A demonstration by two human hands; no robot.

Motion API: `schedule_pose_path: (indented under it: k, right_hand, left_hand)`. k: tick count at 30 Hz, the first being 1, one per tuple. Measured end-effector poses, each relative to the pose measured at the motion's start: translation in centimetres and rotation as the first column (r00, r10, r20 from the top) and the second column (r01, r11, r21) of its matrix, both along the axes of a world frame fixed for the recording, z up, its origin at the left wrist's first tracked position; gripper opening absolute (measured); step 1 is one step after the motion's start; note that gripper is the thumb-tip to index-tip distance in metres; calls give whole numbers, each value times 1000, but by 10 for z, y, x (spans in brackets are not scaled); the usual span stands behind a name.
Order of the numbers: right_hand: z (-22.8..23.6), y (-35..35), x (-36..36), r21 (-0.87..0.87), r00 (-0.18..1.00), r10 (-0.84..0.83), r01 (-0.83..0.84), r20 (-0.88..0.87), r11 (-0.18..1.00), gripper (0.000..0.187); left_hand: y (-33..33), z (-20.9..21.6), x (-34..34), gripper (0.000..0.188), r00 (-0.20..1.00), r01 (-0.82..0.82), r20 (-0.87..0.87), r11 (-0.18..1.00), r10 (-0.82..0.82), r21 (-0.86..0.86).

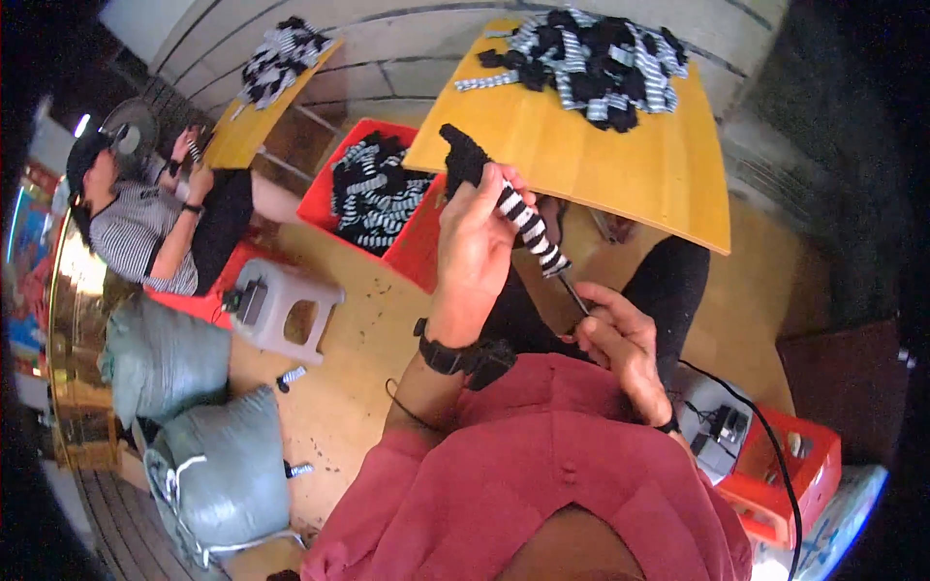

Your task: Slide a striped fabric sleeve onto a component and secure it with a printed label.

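My left hand (473, 247) is raised in front of me, its fingers closed round a narrow, sock-like knit piece (533, 230). Black and white stripes run along its lower part, while its black end sticks out above my fingers. From the striped end a thin dark rod (573, 293) comes out, slanting down to my right hand (620, 337). That hand pinches the rod between thumb and fingers, close to my lap. How far the rod reaches inside the knit is hidden.
Striped knit pieces (596, 63) are heaped on the wooden table (581, 160) ahead. Left of it stands a red crate (417, 257) of similar pieces. A seated person (145, 228) works farther left, near a grey stool (281, 305) and stuffed sacks (223, 474). A black cable (775, 455) hangs at my right.
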State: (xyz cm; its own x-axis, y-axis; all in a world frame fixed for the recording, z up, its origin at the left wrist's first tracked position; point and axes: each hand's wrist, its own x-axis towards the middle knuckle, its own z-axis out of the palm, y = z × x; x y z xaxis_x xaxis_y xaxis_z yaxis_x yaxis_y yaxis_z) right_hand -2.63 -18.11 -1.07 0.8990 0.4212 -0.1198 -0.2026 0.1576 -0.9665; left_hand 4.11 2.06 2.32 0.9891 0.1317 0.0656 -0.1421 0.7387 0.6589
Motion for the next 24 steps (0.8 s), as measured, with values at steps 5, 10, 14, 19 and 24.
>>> schedule_pose_path:
  k: [5, 10, 14, 19, 24]
  right_hand:
    - [-13, -8, -3, -186, 997, -71, 78, 41, 979, 25]
    - [-13, -10, 3, -184, 964, -237, 256, 120, 949, 12]
    - [-7, 1, 10, 19, 946, -300, 300, 121, 954, 10]
    - [8, 30, 37, 37, 841, -365, 382, 399, 923, 16]
    - [1, 68, 50, 82, 885, -115, 87, 451, 993, 33]
  left_hand:
    - [46, 0, 7, 27, 967, -244, 51, 965, 250, -92]
    - [53, 1, 1, 29, 944, -329, 15, 944, 330, -29]
    - [44, -2, -1, 29, 940, -341, 4, 940, 341, 31]
    - [7, 2, -11, 23, 962, -271, -7, 958, 273, 93]
    - [-18, -6, -16, 16, 937, -331, -25, 911, 348, 247]
